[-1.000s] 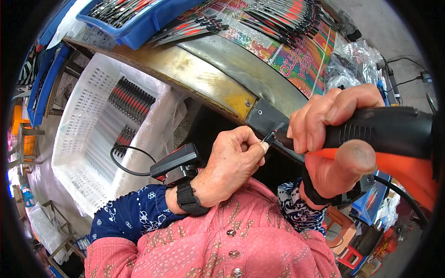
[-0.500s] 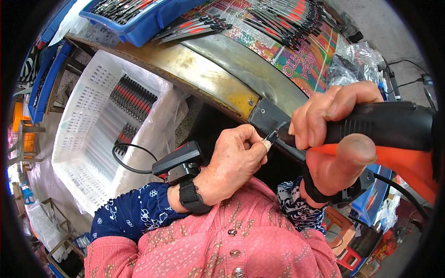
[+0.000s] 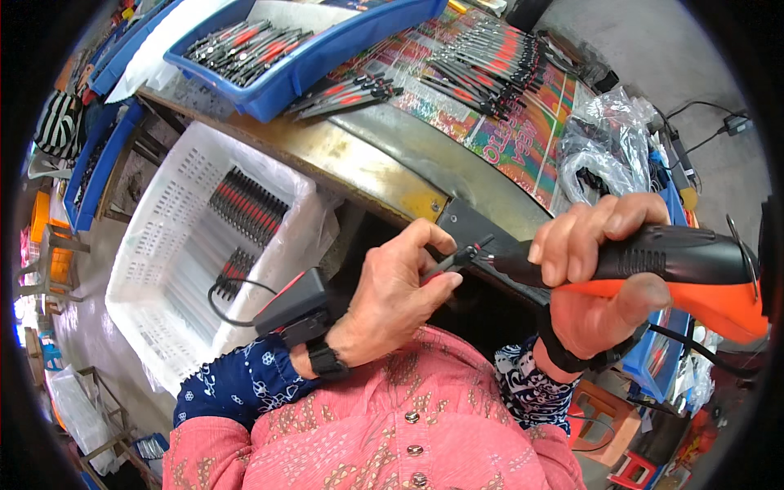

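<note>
My left hand (image 3: 384,286) pinches a slim black-and-grey tool (image 3: 447,263) between thumb and fingers, its dark end pointing right. Wrapped around an orange-and-black electric screwdriver (image 3: 682,251), the fingers of my right hand (image 3: 576,243) lie over its top and the thumb is beneath. The driver's narrow nose points left at the slim tool's end; I cannot tell whether they touch. Both hands are in front of the near edge of a metal-edged workbench (image 3: 367,159). Each wrist wears a black strap with a device.
At the left stands a white perforated crate (image 3: 155,269) with rows of black-and-red slim tools (image 3: 249,204). A blue tray (image 3: 318,69) of similar tools sits on the bench. More tools (image 3: 490,61) lie fanned out on patterned sheeting, beside clear plastic bags (image 3: 604,147).
The view has shifted, so the bench and crate sit lower. More of the slim tool shows in my left fingers, whose grip has altered. The screwdriver remains in my right hand.
</note>
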Available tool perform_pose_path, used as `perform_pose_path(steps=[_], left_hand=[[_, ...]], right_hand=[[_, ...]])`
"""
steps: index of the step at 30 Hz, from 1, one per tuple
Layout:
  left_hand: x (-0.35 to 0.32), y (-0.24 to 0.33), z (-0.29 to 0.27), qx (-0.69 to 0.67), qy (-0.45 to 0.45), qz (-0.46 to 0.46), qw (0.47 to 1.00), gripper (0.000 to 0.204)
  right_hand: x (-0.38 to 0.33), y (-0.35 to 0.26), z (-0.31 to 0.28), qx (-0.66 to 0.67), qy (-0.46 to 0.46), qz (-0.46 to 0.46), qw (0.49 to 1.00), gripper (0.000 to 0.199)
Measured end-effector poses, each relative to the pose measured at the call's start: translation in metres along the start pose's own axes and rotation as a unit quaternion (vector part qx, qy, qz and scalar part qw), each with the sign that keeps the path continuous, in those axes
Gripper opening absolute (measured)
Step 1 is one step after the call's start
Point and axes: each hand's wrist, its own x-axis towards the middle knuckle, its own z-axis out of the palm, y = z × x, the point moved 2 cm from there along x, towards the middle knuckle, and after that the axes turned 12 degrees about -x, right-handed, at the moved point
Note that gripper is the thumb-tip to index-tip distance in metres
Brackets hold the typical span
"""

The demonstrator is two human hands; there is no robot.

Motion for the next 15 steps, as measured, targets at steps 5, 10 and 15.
perform_pose_path(steps=[5, 10, 15], left_hand=[[0.033, 0.032, -0.032, 0.309, 0.080, 0.293, 0.901, 0.019], [0.075, 0.052, -0.062, 0.480, 0.141, 0.350, 0.792, 0.018], [0.104, 0.053, -0.074, 0.560, 0.157, 0.371, 0.724, 0.018]], right_hand=[[-0.007, -0.005, -0.015, 0.050, 0.032, -0.008, 0.998, 0.050], [-0.014, -0.006, -0.016, 0.034, 0.071, 0.010, 0.997, 0.051], [-0.013, -0.006, -0.021, 0.018, 0.073, 0.010, 0.997, 0.050]])
